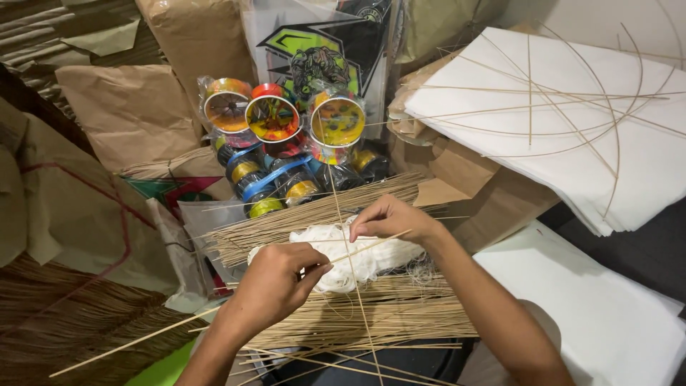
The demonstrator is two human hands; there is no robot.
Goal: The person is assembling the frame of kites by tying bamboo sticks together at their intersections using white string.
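Stick (214, 319) runs pinched between left hand (275, 281) fingers and right hand (389, 219) fingers.

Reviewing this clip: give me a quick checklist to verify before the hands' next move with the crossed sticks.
1. Left hand grips the slanted stick: ok.
2. Right hand pinches that stick's other end: ok.
3. Upright stick crosses the slanted one between the hands: ok.
4. White thread lies under the crossing, within reach: ok.
5. Thread already wound around the crossing: cannot tell.
6. Stick bundle lies below as support: ok.
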